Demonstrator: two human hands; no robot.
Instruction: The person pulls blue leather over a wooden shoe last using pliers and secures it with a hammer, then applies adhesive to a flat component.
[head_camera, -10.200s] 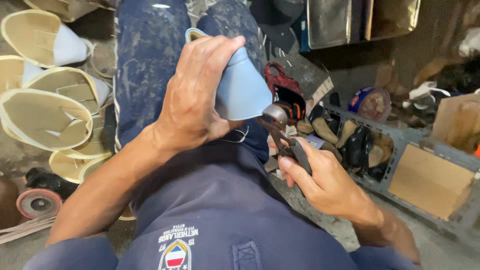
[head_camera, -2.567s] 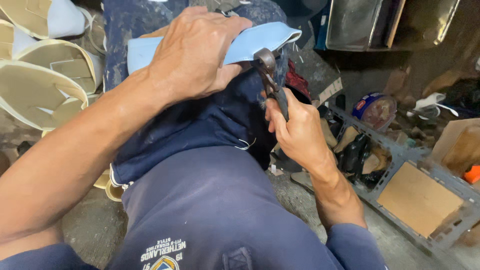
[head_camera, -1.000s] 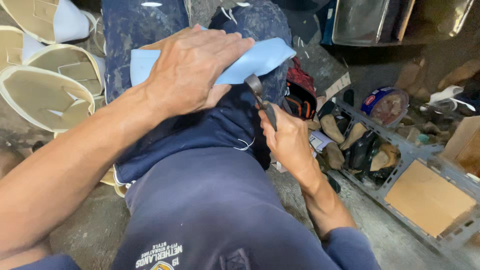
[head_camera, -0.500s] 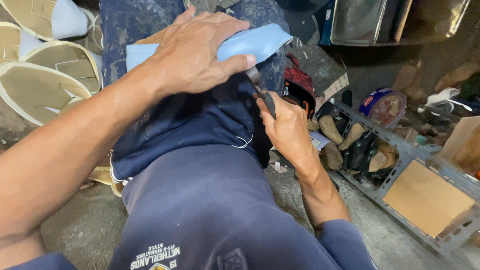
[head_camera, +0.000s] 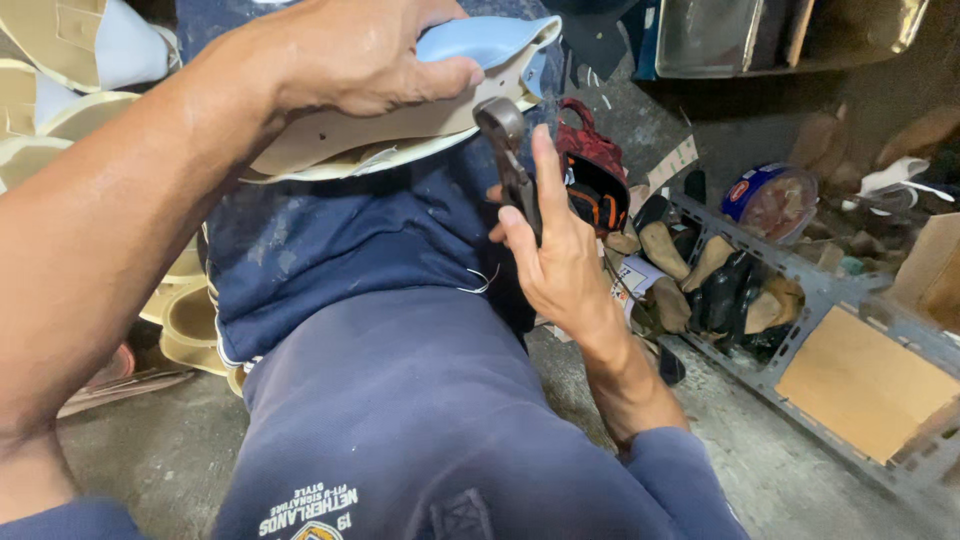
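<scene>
Pincers at the shoe's rim

Your left hand gripped the pale-blue shoe over your lap; your right hand clasped the pincers, head touching the sole edge, cluttered metal rack close beside.

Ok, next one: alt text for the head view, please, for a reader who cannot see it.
Looking down at a seated person's lap, the left hand presses a pale blue shoe upper on a cream last against the knee while the right hand holds dark metal pincers at its edge. More cream lasts lie at left; a grey metal rack of shoe parts sits at right.
</scene>
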